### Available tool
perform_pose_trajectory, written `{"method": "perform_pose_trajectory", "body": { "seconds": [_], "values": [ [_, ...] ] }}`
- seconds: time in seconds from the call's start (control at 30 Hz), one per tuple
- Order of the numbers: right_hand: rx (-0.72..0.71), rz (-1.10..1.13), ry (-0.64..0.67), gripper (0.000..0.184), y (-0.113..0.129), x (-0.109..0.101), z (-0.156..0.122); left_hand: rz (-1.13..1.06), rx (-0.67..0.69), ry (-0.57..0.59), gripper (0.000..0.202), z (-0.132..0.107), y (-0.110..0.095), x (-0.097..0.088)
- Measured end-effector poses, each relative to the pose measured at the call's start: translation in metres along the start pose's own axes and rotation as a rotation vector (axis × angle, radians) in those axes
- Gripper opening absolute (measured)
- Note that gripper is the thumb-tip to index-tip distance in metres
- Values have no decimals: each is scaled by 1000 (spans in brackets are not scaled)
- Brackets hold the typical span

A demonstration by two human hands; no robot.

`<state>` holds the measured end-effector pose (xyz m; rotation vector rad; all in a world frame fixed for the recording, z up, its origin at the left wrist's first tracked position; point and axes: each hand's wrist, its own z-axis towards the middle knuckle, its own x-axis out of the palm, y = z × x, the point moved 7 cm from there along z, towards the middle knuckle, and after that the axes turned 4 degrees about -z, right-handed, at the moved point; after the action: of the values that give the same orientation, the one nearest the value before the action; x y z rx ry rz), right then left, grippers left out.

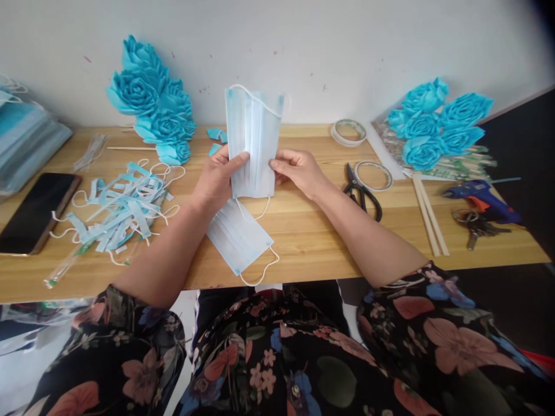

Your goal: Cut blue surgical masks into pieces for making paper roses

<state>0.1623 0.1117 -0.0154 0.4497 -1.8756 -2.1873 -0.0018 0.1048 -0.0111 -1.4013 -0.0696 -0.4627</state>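
One pleated face mask (255, 138), pale blue and rectangular, with thin white cord loops at top and bottom, is held upright above the smooth wood-grained table (312, 242); a second mask (238, 237) of like make lies slanted on the tabletop below it. Two clusters of ruffled, layered bright-blue flowers, one left (151, 104) and one right (437, 124), flank a loose heap of cut strips (119, 211) with curling cords. The left hand (219, 173) clamps the upright mask's left side, thumb across its front; the right hand (299, 170) pinches its right edge.
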Motion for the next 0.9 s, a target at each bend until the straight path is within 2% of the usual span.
{"method": "perform_pose_trajectory", "body": {
  "seconds": [0.17,0.37,0.53,0.73,0.9],
  "values": [
    [5,16,-116,32,-8,-14,5,-21,-40,48,46,-2,0,8],
    [-1,195,-41,37,4,-9,-2,-68,-104,113,56,-7,-2,14],
    [26,237,-20,36,8,-6,-4,-53,-227,170,50,-12,7,16],
    [70,214,-81,41,-4,-10,2,-68,-225,55,49,-6,13,9],
    [74,191,-23,47,-4,-3,0,13,-166,-105,44,-5,9,-3]
  ]
}}
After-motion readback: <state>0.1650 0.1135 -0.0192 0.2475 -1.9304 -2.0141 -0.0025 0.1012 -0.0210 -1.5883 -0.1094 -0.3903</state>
